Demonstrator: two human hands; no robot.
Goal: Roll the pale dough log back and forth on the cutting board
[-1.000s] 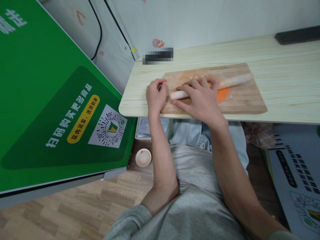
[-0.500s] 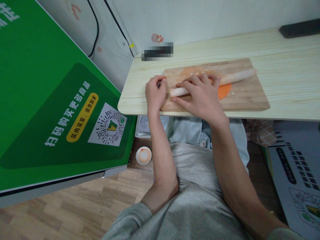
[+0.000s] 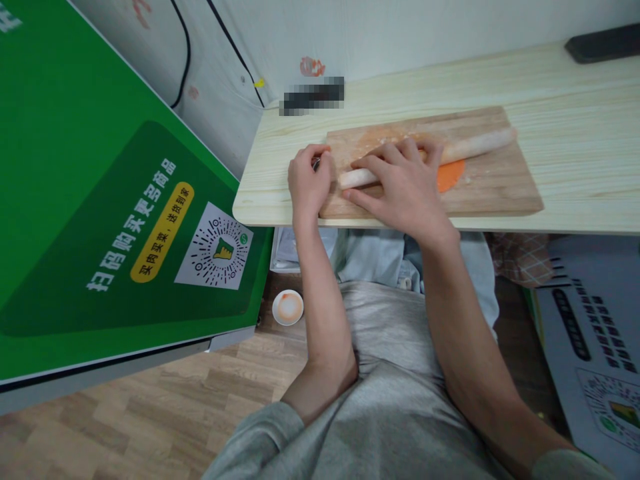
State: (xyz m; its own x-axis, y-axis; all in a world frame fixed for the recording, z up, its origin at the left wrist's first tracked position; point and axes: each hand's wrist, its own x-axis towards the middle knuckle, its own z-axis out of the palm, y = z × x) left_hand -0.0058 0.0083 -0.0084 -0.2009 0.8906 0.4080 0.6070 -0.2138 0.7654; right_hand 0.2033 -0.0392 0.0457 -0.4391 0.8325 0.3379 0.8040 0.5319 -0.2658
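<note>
A wooden cutting board [image 3: 493,197] lies on the pale table, dusted with flour and stained orange in places. My right hand [image 3: 407,183] lies over a floury rolling pin [image 3: 483,142], fingers curled across it and thumb along its near side. The pin slants from the board's left edge to its far right corner. Beneath it, a flat round of orange dough [image 3: 451,175] shows to the right of this hand; the rest is covered. My left hand [image 3: 311,180] is closed at the board's left edge, with a small dark, shiny bit visible between thumb and forefinger.
On the pale wood-grain table [image 3: 590,133], a blurred dark object [image 3: 313,97] lies near the wall and a black object [image 3: 605,43] at back right. A green panel [image 3: 65,200] stands left. Below are a white bowl [image 3: 288,307] and a grey printed box [image 3: 595,320].
The view has tilted slightly, so the table and board sit a little higher. Both hands, the rolling pin and the dough keep nearly the same places on the board.
</note>
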